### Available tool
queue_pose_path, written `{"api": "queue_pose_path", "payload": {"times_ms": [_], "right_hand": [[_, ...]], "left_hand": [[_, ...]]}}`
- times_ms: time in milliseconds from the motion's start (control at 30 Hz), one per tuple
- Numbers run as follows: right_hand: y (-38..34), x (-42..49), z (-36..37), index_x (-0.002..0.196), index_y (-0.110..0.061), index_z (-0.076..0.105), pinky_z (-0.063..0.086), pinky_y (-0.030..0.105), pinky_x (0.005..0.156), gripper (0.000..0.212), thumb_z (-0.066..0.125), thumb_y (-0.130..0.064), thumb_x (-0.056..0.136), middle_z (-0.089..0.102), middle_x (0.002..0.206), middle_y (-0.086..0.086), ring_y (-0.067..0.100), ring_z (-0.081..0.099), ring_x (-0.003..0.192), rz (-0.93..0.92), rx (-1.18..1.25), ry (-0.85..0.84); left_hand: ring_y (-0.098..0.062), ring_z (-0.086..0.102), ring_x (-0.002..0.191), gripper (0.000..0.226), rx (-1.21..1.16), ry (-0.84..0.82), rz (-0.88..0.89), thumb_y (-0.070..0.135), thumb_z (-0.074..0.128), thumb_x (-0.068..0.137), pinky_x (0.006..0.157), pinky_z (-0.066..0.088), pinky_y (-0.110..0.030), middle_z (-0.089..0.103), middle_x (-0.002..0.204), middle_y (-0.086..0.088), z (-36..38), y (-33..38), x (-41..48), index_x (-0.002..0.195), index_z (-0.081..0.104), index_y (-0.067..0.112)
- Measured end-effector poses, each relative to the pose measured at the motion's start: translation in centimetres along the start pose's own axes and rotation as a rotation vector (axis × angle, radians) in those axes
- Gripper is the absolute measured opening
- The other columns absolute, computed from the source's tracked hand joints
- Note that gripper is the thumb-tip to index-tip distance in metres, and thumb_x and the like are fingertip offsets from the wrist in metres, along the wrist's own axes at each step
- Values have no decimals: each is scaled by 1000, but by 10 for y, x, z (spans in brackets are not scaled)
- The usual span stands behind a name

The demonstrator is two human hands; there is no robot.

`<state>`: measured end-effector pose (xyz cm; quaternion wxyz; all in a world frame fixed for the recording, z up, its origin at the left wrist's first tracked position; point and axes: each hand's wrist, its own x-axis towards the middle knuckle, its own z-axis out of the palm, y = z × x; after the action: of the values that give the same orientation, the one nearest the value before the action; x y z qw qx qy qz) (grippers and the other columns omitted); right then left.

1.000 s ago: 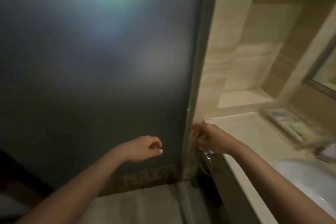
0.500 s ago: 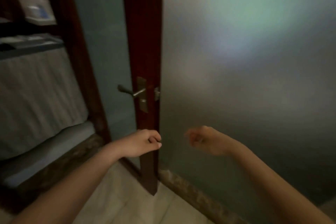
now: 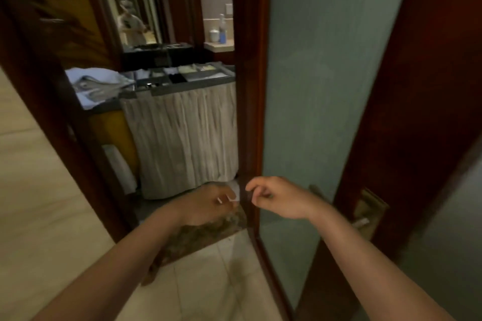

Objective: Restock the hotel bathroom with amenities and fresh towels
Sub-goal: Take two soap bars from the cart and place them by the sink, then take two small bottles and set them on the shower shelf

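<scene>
1. Door frame (image 3: 250,86), twelve o'clock: dark red wood, varnished, catching a gloss.
2. Door panel (image 3: 326,86), two o'clock: frosted glass, matt and greenish.
3. Cart skirt (image 3: 182,138), eleven o'clock: pale pleated cloth, matt.
4. Linen (image 3: 96,83), ten o'clock: soft crumpled cloth.
5. Floor (image 3: 208,281), six o'clock: pale tile, smooth, faint sheen.
6. Threshold (image 3: 198,234), just above it: mottled brown stone.
7. Handle plate (image 3: 370,206), four o'clock: brass-toned metal, blurred.
8. Wall (image 3: 31,190), eight o'clock: smooth beige tile.

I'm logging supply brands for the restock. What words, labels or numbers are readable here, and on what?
No text can be read here.
The pale packets in the grey compartmented tray on the cloth-skirted cart: any print too small and blurred.
The blue bottle on the beige counter behind: label unreadable.
</scene>
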<state>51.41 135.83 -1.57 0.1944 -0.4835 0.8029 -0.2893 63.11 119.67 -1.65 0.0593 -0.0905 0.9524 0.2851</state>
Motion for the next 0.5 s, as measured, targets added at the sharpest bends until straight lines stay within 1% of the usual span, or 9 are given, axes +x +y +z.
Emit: {"api": "queue_pose_path", "payload": {"times_ms": [67,133,167,200,267,333,400,467,500], "right_hand": [[7,47,-12,118,-10,59,44,21,84,29,56,-10,89,60,91,-4,10,57,85,-15,11,6],[11,92,-22,116,-13,60,47,26,86,27,57,-13,89,60,92,-4,12,59,89,-34,26,2],[12,113,-26,115,-14,60,48,29,88,27,57,-14,89,61,94,-3,13,60,92,-44,34,-4],[12,132,-29,115,-15,61,48,30,91,26,57,-15,89,61,95,-2,14,61,94,-58,35,-4],[8,169,-36,114,-17,60,47,33,96,26,57,-15,89,62,97,-1,16,62,98,-80,42,-10],[3,203,-40,112,-23,59,47,35,97,24,56,-15,89,61,96,-4,16,60,101,-101,75,-48],[-1,236,-41,108,-30,56,47,36,96,21,54,-18,91,59,96,-10,15,59,104,-123,95,-86],[-5,269,-40,113,-26,56,48,34,94,23,53,-18,93,58,98,-10,16,58,104,-135,108,-108],[-8,286,-40,117,-24,56,48,31,90,24,52,-18,94,57,99,-10,15,57,103,-137,109,-119]], "left_hand": [[-8,56,96,26,-44,48,-41,35,48,94,73,38,-11,57,101,8,-24,-20,25,115,56,22],[-10,56,99,27,-66,89,-64,34,48,94,73,38,-10,60,105,5,-48,-41,43,116,57,20],[-11,57,101,28,-78,108,-82,33,48,94,76,40,-10,61,107,3,-59,-51,49,117,57,19],[-12,57,104,29,-95,123,-86,33,48,94,80,42,-13,60,109,2,-69,-60,55,118,56,18],[-13,56,106,29,-115,132,-108,33,48,95,90,46,-24,58,110,5,-88,-77,65,120,54,19],[-13,56,105,23,-167,146,-130,33,48,95,93,47,-30,56,106,11,-106,-98,75,116,52,25],[-13,57,104,17,-168,176,-141,31,49,95,91,47,-25,56,103,13,-124,-119,86,111,51,28],[-12,57,102,20,-167,206,-145,25,50,95,83,45,-12,57,102,10,-142,-141,98,114,53,22],[-12,56,101,22,-167,222,-144,23,49,95,79,43,-9,57,103,7,-152,-153,106,116,53,18]]}}
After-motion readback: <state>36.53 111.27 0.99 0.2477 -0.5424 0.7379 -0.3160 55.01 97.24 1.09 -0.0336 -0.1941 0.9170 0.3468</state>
